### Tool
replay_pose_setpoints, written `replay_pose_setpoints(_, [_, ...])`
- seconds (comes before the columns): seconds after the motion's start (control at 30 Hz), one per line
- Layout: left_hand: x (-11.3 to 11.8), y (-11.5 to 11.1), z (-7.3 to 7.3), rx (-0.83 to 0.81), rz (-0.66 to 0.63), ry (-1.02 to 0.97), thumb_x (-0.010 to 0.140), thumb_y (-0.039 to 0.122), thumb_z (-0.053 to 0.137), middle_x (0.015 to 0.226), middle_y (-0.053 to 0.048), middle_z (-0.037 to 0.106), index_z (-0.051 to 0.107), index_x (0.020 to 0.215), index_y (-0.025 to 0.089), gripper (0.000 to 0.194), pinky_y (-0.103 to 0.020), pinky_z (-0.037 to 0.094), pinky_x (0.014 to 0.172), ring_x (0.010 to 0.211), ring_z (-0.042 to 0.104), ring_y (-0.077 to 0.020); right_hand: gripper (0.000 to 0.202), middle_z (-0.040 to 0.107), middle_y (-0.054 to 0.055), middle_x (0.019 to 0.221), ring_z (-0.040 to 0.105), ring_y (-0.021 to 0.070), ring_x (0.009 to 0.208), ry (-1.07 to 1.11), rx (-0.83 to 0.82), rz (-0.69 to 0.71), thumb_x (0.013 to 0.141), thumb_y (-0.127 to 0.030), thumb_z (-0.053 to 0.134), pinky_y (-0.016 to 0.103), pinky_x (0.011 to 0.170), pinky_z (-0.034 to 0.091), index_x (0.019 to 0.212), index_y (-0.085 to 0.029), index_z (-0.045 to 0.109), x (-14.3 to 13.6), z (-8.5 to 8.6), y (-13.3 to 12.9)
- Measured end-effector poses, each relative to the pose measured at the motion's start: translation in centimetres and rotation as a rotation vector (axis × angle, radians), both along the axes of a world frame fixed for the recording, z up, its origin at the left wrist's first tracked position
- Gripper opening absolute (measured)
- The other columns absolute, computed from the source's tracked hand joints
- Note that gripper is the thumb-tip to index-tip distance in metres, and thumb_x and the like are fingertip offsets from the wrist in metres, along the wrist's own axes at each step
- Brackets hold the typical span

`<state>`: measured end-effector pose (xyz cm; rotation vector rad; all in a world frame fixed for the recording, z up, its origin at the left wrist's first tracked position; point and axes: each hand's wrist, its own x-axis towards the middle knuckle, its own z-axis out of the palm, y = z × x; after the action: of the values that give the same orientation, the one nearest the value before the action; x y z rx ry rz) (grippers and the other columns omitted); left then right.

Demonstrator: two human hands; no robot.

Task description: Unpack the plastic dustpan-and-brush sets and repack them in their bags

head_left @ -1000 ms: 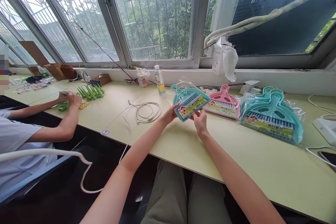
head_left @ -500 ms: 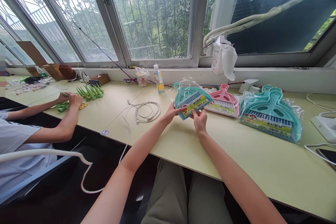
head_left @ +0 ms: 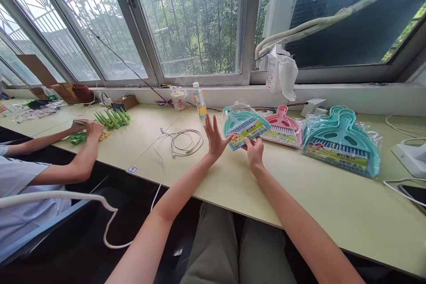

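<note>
A teal dustpan and brush set (head_left: 244,125) in clear wrap, with a green and yellow label, is raised over the table. My right hand (head_left: 254,151) grips its lower edge. My left hand (head_left: 214,138) has its fingers spread upward beside the set's left edge, the thumb near or touching the wrap. A wrapped pink dustpan set (head_left: 282,131) lies just behind and to the right. Farther right, several wrapped teal sets (head_left: 342,142) lie together.
A coiled white cable (head_left: 186,143) and a drink bottle (head_left: 200,101) stand left of my hands. At the left a person's hands (head_left: 88,128) work among green pieces (head_left: 113,117). A power strip (head_left: 412,157) and a phone are at the right edge.
My left hand has let go of the teal set's left side and opened, fingers now spread upward. My right hand still holds the set in about the same place. The view has shifted slightly.
</note>
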<state>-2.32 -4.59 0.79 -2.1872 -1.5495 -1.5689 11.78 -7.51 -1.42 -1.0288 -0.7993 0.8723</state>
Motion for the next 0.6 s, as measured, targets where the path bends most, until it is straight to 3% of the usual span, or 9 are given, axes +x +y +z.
replay_pose_setpoints(0.1, [-0.4, -0.4, 0.7, -0.017, -0.078, 0.277, 0.089, 0.047, 0.06, 0.15, -0.009, 0.043, 0.044, 0.146, 0.035, 0.06, -0.048, 0.028, 0.115, 0.138, 0.039, -0.03, 0.045, 0.07, 0.008, 0.093, 0.07, 0.0227, 0.082, -0.029, -0.004, 0.082, 0.069, -0.041, 0.071, 0.046, 0.075, 0.064, 0.105, -0.018, 0.055, -0.4, -0.2, 0.1])
replay_pose_setpoints(0.2, [-0.8, -0.1, 0.9, -0.09, -0.157, 0.217, 0.091, 0.038, 0.058, 0.128, -0.01, 0.056, 0.051, 0.14, 0.031, 0.05, -0.042, 0.04, 0.104, 0.118, 0.052, -0.0264, 0.045, 0.071, 0.006, 0.087, 0.071, 0.023, 0.078, -0.058, -0.009, 0.18, 0.067, -0.042, 0.071, 0.045, 0.072, 0.064, 0.102, -0.019, 0.055, -1.0, -0.5, 0.1])
replay_pose_setpoints(0.3, [-1.2, 0.4, 0.9, -0.174, -0.242, 0.152, 0.093, 0.028, 0.053, 0.111, -0.009, 0.059, 0.05, 0.139, 0.029, 0.047, -0.036, 0.047, 0.091, 0.099, 0.058, -0.0225, 0.042, 0.072, 0.005, 0.083, 0.072, 0.0238, 0.076, -0.097, -0.044, 0.24, 0.066, -0.04, 0.072, 0.044, 0.069, 0.064, 0.099, -0.019, 0.056, -1.5, -0.8, 0.1])
replay_pose_setpoints(0.4, [-1.3, 0.6, 0.7, -0.238, -0.236, 0.178, 0.094, 0.021, 0.045, 0.104, -0.007, 0.058, 0.049, 0.139, 0.028, 0.046, -0.03, 0.05, 0.078, 0.084, 0.058, -0.0188, 0.037, 0.073, 0.004, 0.08, 0.072, 0.0228, 0.072, -0.114, -0.072, 0.266, 0.067, -0.034, 0.071, 0.041, 0.066, 0.064, 0.098, -0.019, 0.057, -1.6, -1.0, 0.1])
replay_pose_setpoints(0.6, [-0.9, 0.6, -0.2, -0.226, -0.317, 0.252, 0.096, 0.024, 0.042, 0.108, -0.009, 0.055, 0.06, 0.127, 0.025, 0.036, -0.027, 0.049, 0.071, 0.08, 0.058, -0.0174, 0.029, 0.071, 0.0, 0.07, 0.071, 0.0209, 0.064, -0.134, -0.092, 0.299, 0.07, -0.026, 0.068, 0.037, 0.059, 0.063, 0.097, -0.019, 0.06, -1.4, -1.0, 0.0])
